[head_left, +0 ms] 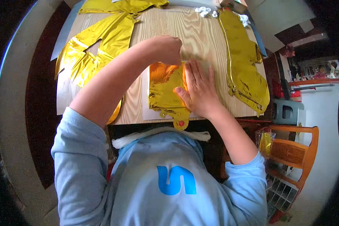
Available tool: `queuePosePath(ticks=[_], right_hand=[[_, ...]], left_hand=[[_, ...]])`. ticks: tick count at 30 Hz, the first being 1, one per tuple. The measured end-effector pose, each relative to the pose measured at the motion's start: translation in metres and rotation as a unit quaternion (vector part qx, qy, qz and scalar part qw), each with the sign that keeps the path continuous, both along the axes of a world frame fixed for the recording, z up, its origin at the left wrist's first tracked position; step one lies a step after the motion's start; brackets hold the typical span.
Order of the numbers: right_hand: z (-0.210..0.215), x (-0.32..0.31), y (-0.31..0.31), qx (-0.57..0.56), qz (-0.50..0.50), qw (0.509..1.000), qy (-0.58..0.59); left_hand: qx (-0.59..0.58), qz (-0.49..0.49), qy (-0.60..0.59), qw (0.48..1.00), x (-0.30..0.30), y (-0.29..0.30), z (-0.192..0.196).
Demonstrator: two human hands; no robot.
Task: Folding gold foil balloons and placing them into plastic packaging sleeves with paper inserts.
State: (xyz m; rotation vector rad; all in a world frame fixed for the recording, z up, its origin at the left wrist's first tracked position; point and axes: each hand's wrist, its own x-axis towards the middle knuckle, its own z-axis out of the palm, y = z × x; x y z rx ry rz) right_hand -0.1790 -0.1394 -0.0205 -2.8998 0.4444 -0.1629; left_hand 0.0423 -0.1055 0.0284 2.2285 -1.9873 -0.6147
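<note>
A gold foil balloon [165,90], folded into a compact rectangle, lies on a white sheet [145,101] at the table's near edge. Its rounded tab with a red dot hangs slightly over that edge. My right hand [199,90] is flat on the foil's right side, fingers stretched away from me and thumb out to the left. My left hand [171,49] is closed at the foil's far edge, its arm crossing over the left side of the table. The curled fingers hide whatever they may hold.
Flat gold foil balloons lie on the wooden table [139,109]: one at left [113,37], one at right [245,60], another at the far left edge. Crumpled white pieces [203,11] sit at the back. A wooden chair [290,150] and a grey stool [288,109] stand at right.
</note>
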Motion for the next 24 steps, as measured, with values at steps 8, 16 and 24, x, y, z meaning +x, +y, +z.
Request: queuePosePath(ticks=[8,16,24], right_hand=[[0.003,0.000,0.000,-0.052,0.016,0.999,0.002],[0.007,-0.001,0.000,-0.046,0.019,0.999,-0.003],[0.008,-0.005,0.001,-0.042,0.006,0.999,0.009]], left_hand=[[0.012,0.000,-0.012,1.000,0.008,0.021,-0.008],[0.076,0.059,-0.010,0.995,0.002,0.018,0.001],[0.114,0.035,0.106,0.987,0.014,0.014,0.004]])
